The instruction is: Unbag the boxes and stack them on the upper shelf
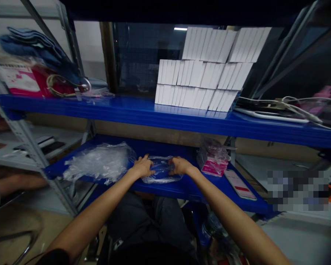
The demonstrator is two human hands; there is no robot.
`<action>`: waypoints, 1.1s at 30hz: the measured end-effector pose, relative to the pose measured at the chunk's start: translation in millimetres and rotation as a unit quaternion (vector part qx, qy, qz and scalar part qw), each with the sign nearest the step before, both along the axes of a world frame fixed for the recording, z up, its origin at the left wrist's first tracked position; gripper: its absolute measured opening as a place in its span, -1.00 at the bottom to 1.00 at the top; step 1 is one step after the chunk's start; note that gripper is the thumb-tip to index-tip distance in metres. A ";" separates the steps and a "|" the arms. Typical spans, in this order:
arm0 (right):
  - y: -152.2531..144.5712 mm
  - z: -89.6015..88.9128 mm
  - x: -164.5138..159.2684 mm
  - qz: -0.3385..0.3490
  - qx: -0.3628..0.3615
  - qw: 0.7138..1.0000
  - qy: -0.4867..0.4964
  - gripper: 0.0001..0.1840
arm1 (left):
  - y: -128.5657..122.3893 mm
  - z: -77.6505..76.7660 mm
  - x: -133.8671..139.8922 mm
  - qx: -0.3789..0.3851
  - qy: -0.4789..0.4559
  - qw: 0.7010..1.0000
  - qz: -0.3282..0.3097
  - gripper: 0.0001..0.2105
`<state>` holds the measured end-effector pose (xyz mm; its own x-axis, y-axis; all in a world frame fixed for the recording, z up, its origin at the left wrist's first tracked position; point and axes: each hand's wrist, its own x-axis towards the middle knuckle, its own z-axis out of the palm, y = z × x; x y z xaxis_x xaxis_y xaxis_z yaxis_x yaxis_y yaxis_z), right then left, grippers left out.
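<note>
A clear plastic bag [162,179] lies on the lower blue shelf [157,147] in front of me. My left hand [142,167] rests at the bag's left side with its fingers spread and slightly bent. At the right side, my right hand [180,165] touches the film, its fingers curved and apart. Left of my left hand is a loose heap of clear plastic bags [99,162]. A pink box [214,165] under crumpled clear film stands to the right, beside a phone [239,184] with a lit screen.
White boxes [198,75] are stacked on the upper blue shelf [121,108]. Folded blue cloth [38,44] and a pink-and-white box [19,79] sit at its left end. White cables [292,105] lie at its right. Another person's arm [22,182] shows at far left.
</note>
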<state>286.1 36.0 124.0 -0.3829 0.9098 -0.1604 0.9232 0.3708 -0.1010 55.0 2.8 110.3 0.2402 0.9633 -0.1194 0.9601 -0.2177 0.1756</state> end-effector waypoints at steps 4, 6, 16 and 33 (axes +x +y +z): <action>12.6 -14.5 5.8 -0.021 -0.071 0.996 -0.052 -0.04 | 15.4 -11.8 -5.1 -0.063 0.026 0.998 0.002 -0.11; 19.1 -18.3 11.6 -0.035 -0.108 0.990 -0.078 0.14 | 25.3 -16.2 -12.1 -0.075 0.024 0.997 -0.022 -0.07; 8.3 7.6 38.3 0.040 -0.007 0.996 0.080 -0.11 | 48.7 -14.4 -29.7 0.029 -0.133 0.980 -0.147 -0.43; -83.4 219.6 -53.9 0.155 0.528 0.774 0.312 -0.77 | -21.4 240.3 -10.3 0.516 -0.362 0.770 -0.101 -0.84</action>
<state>232.2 -47.4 343.6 -0.3119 0.2552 0.9152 0.6666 0.7451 0.0194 44.7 -18.5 350.7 0.0420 0.3898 0.9199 0.6203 -0.7320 0.2819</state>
